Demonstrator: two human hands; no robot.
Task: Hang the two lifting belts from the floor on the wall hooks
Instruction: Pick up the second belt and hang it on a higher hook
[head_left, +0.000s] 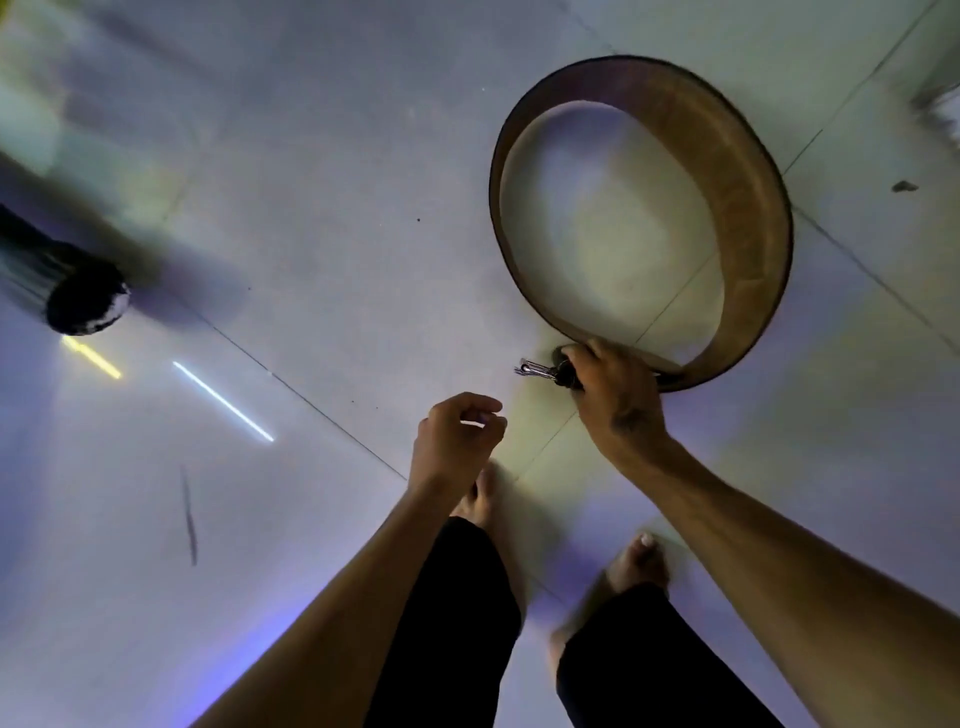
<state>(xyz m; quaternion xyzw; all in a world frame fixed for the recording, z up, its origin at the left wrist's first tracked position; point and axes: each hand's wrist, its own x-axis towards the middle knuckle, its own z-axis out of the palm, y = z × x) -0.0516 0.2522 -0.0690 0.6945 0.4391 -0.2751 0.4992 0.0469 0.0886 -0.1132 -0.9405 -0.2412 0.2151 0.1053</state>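
Head view, looking straight down at a pale tiled floor (322, 218). Right hand (615, 400): arm extended forward from the lower right, palm down, fingers wrapped tight around the near end of a brown leather lifting belt (748, 208). Grip is closed on the belt at its fastening end; a metal buckle (532, 368) protrudes from the hand toward the left. Whether the belt's near end is resting on the floor or just raised off it cannot be determined.

Left hand (457, 441): arm extended forward from the lower centre, fingers loosely curled, thumb and fingertips close together. It holds nothing and is just beside the right hand, apart from the buckle.

Belt condition: curled into a closed ring standing on its edge, tan inner face visible, dark outer edge. The ring extends away from the right hand toward the far right of the floor, straddling a tile joint. The gripped point is the nearest part of the ring.

Other observations: two bare feet and dark trouser legs (447, 623) at the near edge; a dark blurred object (85, 299) at the left edge, not identifiable. Only one belt is in sight.
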